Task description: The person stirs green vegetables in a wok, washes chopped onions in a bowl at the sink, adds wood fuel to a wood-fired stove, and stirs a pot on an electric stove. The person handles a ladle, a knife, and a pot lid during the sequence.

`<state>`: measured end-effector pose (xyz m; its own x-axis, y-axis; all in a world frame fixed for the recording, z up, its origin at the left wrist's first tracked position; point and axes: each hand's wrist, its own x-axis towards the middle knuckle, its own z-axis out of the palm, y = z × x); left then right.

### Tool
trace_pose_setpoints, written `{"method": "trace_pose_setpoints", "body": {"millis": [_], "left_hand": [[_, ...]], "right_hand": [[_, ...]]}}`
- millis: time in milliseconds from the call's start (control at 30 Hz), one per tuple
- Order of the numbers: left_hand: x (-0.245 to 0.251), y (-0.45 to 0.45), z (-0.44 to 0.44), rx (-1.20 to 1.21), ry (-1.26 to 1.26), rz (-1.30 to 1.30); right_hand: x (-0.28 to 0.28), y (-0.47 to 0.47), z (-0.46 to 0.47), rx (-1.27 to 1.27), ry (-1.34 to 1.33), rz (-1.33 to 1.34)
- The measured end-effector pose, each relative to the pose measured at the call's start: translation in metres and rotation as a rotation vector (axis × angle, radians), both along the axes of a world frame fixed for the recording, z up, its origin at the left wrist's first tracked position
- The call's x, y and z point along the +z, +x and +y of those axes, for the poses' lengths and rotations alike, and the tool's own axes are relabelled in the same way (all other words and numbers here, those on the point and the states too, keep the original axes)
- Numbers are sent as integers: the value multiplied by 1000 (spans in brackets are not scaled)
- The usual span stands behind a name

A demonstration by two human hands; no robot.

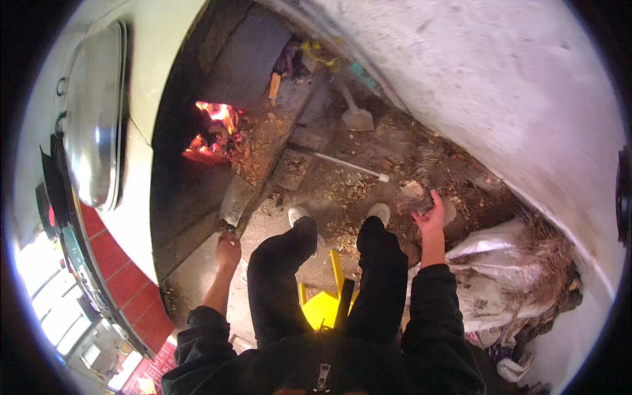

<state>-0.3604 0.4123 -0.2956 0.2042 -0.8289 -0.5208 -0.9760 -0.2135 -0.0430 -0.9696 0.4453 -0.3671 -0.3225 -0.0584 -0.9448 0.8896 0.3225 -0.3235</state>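
Note:
My left hand [228, 251] is closed around the handle end of a flat metal-bladed tool [238, 201], which looks like a cleaver and lies along the stove's ledge. Beyond it, a fire [213, 126] burns in the stove opening, with wood chips and embers spilling towards the ledge. At the right, my right hand [431, 215] has its fingers spread beside a rough, pale-topped chunk [412, 190], apparently wood; whether the fingers touch it, I cannot tell. Bark and chips litter the floor around that chunk.
A pale-tipped pole [345, 164] and a small shovel [358, 119] lie ahead on the littered floor. A white sack [493, 276] with dry brush is at the right, below a sloping white wall [474, 74]. A yellow stool [321, 308] is between my legs. A metal lid [94, 118] stands at the left.

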Motion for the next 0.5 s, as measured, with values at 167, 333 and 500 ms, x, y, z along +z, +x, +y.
{"method": "trace_pose_setpoints", "body": {"millis": [167,333,500], "left_hand": [[-20,6,13,-95,-234,-236],[-38,12,21,-55,-264,-212],[-44,19,20,-72,-311,-210]], "right_hand": [[-87,15,-8,-78,-244,1],[-191,31,0,55,-351,-108],[-250,3,8,617,-238,20]]}}
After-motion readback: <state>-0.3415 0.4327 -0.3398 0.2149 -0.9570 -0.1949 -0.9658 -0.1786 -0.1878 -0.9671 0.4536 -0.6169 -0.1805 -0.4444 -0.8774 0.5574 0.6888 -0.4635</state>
